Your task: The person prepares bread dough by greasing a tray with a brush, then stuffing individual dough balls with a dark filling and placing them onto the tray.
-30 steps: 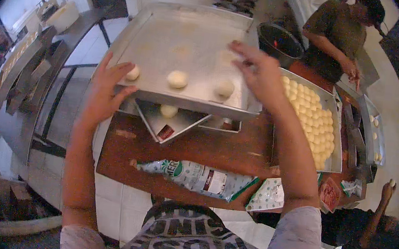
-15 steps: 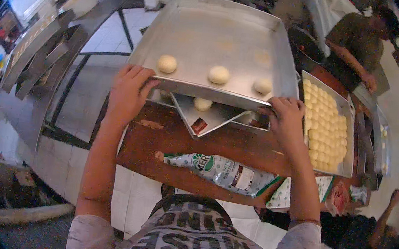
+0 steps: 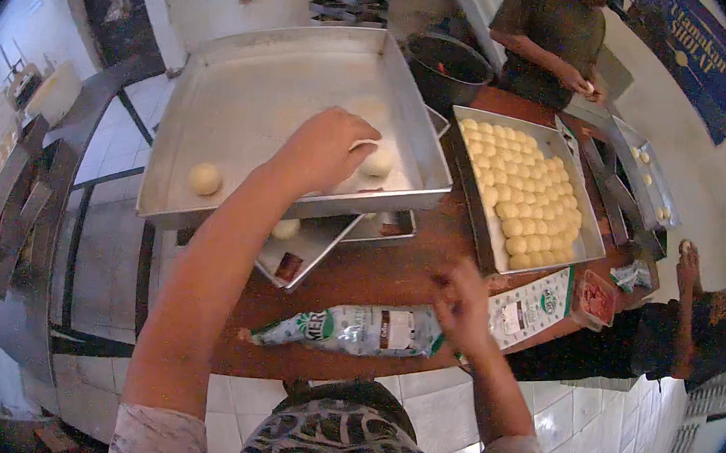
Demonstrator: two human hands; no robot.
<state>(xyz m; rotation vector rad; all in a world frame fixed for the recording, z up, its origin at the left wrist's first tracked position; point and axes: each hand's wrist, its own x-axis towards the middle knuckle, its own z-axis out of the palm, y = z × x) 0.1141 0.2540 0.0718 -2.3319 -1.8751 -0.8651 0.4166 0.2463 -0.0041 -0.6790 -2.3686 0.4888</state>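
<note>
Dough balls (image 3: 204, 179) sit along the near edge of the large metal tray (image 3: 249, 84) in front of you, one toward its left corner and one toward its right. Your left hand (image 3: 322, 150) reaches across to the right-hand one, fingers curled down around its far side; whether they grip it or merely rest against it, you cannot tell from here. Your right hand (image 3: 464, 305) is well apart from the left, blurred and loosely bent over the brown table (image 3: 375, 282), just beyond the right end of the silvery bag (image 3: 351, 328). No object shows in it, though the blur makes that uncertain.

As for progress, only those two balls show on your tray, so the row nearest you looks begun and the rows behind it look yet to be filled. Your left forearm hides the middle of that near edge, so you cannot tell whether another ball sits there. Below, one more ball (image 3: 286, 228) shows on a lower tray (image 3: 313, 255) set at an angle. To your right, a second tray (image 3: 593, 235) is packed closely with dough balls in rows, seemingly plenty to draw on. Beyond it, a co-worker (image 3: 546, 33) holds a small pale piece in both hands.
</note>
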